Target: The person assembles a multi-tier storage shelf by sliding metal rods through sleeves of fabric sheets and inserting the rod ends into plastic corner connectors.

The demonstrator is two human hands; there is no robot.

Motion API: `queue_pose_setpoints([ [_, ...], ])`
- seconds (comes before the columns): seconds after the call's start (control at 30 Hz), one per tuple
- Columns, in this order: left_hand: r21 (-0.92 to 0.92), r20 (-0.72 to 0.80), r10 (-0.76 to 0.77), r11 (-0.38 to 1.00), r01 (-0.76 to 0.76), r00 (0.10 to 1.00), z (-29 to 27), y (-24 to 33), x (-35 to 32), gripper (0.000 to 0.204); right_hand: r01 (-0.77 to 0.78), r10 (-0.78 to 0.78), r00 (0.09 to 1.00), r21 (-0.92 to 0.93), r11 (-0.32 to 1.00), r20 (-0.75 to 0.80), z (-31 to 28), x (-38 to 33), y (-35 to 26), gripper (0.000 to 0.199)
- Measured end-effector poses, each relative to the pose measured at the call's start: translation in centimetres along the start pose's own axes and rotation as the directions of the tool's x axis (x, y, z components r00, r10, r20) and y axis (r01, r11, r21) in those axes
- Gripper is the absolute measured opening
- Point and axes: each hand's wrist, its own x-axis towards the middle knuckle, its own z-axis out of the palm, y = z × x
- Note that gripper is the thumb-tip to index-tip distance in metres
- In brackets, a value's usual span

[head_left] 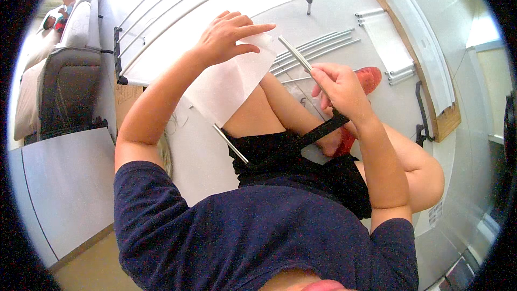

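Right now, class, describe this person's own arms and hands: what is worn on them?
Both forearms are bare, with no gloves, watch or rings visible. The left hand and right hand are uncovered. Short dark navy T-shirt sleeves end at the upper arms.

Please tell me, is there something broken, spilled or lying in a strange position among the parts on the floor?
Nothing looks broken or spilled. The left hand holds a white sheet; the right hand grips a silver rod. Loose metal rods lie in rough groups on the floor, and another rod rests slanted beside the leg. Scattered, but nothing damaged.
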Motion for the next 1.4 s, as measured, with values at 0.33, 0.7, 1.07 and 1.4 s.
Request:
queue_pose_setpoints([
  [0.33, 0.016, -0.054, 0.064, 0.998, -0.063, 0.996, 0.4, -0.4, 0.2, 0.058, -0.024, 0.024, 1.0, 0.013, 1.0, 0.012, 0.0, 0.2, 0.1, 0.026],
  [0.7, 0.122, -0.015, 0.162, 0.98, -0.159, 0.987, 0.8, -0.9, 0.4, 0.057, -0.026, 0.025, 0.999, 0.038, 0.999, 0.025, 0.1, 0.2, 0.0, 0.026],
  [1.07, 0.13, -0.064, 0.162, 0.98, -0.153, 0.985, 0.9, -1.1, 0.5, 0.059, -0.044, 0.042, 0.994, 0.009, 0.999, 0.1, -0.6, 0.6, 0.2, 0.028],
  [1.4, 0.014, -0.097, 0.068, 0.998, -0.067, 0.993, 1.3, -1.3, 0.1, 0.058, -0.036, 0.041, 0.982, -0.029, 0.999, 0.185, -0.7, 1.5, -0.7, 0.028],
])
